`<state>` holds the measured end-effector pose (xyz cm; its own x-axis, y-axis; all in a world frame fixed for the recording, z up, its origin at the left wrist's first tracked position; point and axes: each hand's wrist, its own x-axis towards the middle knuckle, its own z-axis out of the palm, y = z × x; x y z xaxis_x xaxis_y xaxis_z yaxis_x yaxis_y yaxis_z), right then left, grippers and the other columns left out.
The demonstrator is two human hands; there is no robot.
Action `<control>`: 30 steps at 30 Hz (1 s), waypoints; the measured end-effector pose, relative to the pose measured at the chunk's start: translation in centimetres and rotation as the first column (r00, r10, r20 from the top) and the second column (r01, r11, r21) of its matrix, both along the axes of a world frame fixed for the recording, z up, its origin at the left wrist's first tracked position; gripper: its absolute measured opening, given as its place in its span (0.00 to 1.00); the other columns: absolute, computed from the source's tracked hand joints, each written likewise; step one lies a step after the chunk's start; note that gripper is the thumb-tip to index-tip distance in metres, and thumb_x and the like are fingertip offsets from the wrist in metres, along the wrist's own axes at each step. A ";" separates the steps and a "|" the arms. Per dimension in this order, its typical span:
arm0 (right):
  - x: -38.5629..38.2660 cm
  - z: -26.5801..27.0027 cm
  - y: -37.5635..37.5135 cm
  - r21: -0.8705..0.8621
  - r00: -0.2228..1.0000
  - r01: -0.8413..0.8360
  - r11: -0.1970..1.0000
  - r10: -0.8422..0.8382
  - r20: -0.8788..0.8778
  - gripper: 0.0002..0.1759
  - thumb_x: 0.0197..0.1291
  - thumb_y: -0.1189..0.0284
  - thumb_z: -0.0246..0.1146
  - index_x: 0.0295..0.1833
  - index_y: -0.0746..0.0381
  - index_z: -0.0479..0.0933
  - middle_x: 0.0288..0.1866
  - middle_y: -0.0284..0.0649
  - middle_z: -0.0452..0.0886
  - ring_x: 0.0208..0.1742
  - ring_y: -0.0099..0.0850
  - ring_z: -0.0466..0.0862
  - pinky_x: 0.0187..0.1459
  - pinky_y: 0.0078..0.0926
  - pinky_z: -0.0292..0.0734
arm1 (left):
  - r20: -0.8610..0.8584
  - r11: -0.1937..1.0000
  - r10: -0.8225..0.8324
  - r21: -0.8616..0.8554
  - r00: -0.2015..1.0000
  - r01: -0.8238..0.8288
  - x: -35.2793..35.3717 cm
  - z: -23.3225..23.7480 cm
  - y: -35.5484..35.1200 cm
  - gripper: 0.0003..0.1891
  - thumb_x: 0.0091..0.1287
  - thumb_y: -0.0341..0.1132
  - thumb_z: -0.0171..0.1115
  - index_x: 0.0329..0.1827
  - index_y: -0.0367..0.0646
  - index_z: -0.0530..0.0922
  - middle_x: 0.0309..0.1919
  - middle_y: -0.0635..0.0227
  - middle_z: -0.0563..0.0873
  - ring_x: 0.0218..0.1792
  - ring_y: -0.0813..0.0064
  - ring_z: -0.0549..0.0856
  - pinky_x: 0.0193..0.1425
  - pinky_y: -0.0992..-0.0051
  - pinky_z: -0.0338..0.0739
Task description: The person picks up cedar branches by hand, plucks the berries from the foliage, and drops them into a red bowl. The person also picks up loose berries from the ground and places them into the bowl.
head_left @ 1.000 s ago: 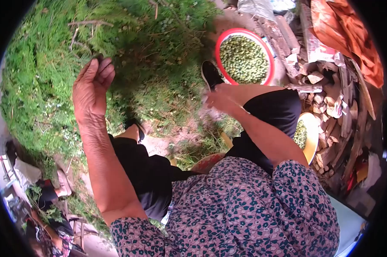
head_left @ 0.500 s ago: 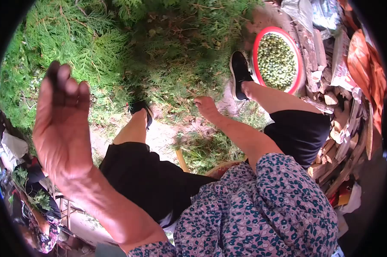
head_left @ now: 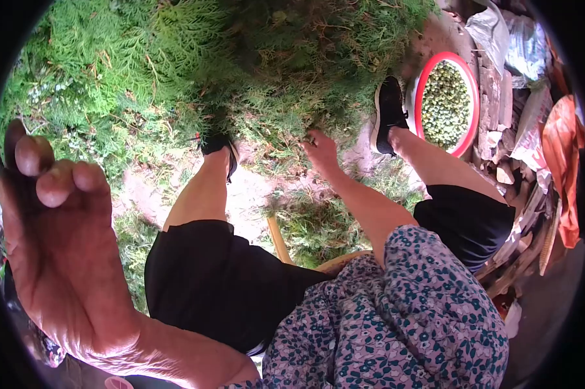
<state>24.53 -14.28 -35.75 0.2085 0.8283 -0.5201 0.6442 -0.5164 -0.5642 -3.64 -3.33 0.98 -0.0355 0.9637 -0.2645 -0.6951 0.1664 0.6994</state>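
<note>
My left hand [head_left: 66, 259] is raised close to the camera at the left, palm showing. Its fingers curl loosely at the tips, and nothing is visible in them. Low between the knees, my right hand [head_left: 322, 153] is at the near edge of the cut evergreen branches [head_left: 195, 58]. Its fingers are drawn together; whatever is between them is too small to make out. A round basin with a red rim [head_left: 420, 97] stands beyond the right shoe, holding many small pale-green cones or seeds [head_left: 445, 104].
Black shoes [head_left: 390, 117] rest on the ground on either side of the right hand. Split wood [head_left: 500, 259], plastic bags [head_left: 526, 45] and an orange sheet [head_left: 560, 155] line the right side. A yellowish wooden leg [head_left: 278, 238] shows below the seat.
My left hand has moved left and nearer the camera, its fingers a little more bent. The view has shifted, so the basin appears farther right. My right hand stays low by the branches.
</note>
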 end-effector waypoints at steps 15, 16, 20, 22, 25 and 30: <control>-8.8 -1.9 -2.6 0.182 0.812 -0.558 0.809 0.578 -0.080 0.11 0.46 0.81 0.58 0.38 0.62 0.75 0.36 0.43 0.78 0.34 0.38 0.80 0.36 0.33 0.79 | 0.029 0.999 -0.016 0.036 0.999 0.015 -1.5 -0.7 -0.5 0.20 0.64 0.22 0.48 0.58 0.28 0.57 0.43 0.60 0.66 0.40 0.71 0.69 0.56 0.67 0.64; -9.1 -1.4 -2.2 0.180 0.810 -0.560 0.809 0.580 -0.087 0.11 0.46 0.81 0.58 0.38 0.62 0.75 0.36 0.43 0.78 0.34 0.38 0.80 0.36 0.33 0.79 | 0.028 0.999 -0.019 0.033 0.999 0.018 -1.5 -0.8 -0.5 0.20 0.64 0.22 0.48 0.58 0.28 0.57 0.43 0.60 0.66 0.40 0.71 0.69 0.56 0.67 0.64; -9.0 -2.1 -0.5 -0.064 0.564 -0.818 0.572 0.819 0.106 0.07 0.53 0.76 0.53 0.38 0.59 0.74 0.38 0.47 0.77 0.35 0.39 0.80 0.34 0.33 0.78 | 0.024 0.999 -0.021 0.032 1.000 0.020 -1.7 -0.9 -0.4 0.21 0.64 0.22 0.48 0.59 0.28 0.57 0.43 0.59 0.66 0.40 0.70 0.69 0.56 0.66 0.64; -8.4 -3.8 -1.0 -0.132 0.750 -0.662 0.738 0.650 -0.123 0.10 0.51 0.79 0.59 0.41 0.60 0.75 0.36 0.47 0.78 0.35 0.39 0.81 0.34 0.31 0.79 | 0.026 0.999 -0.018 0.032 1.000 0.017 -1.8 -0.9 -0.4 0.21 0.64 0.22 0.48 0.59 0.28 0.57 0.43 0.59 0.66 0.40 0.70 0.69 0.56 0.66 0.64; -6.8 1.7 -0.2 -0.331 0.890 -0.406 0.852 0.286 -0.355 0.10 0.55 0.78 0.58 0.44 0.60 0.75 0.35 0.48 0.78 0.35 0.35 0.81 0.31 0.26 0.79 | 0.033 0.999 -0.015 0.047 0.999 0.013 -1.9 -1.0 -0.4 0.21 0.64 0.22 0.48 0.59 0.28 0.56 0.43 0.59 0.66 0.40 0.70 0.69 0.56 0.66 0.64; -2.4 3.4 -1.0 -0.626 0.571 -0.209 0.751 -0.426 -0.702 0.18 0.53 0.81 0.60 0.50 0.72 0.68 0.34 0.48 0.77 0.34 0.31 0.80 0.29 0.26 0.79 | 0.029 0.999 -0.011 0.054 1.000 0.009 -1.7 -1.0 -0.5 0.21 0.64 0.22 0.48 0.59 0.28 0.56 0.44 0.59 0.66 0.41 0.70 0.69 0.56 0.66 0.64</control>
<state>22.15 -15.23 -32.37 -0.4670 0.2712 -0.8416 0.0276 -0.9469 -0.3205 -5.35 -3.83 -0.01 -0.0187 0.9768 -0.2132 -0.7137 0.1363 0.6870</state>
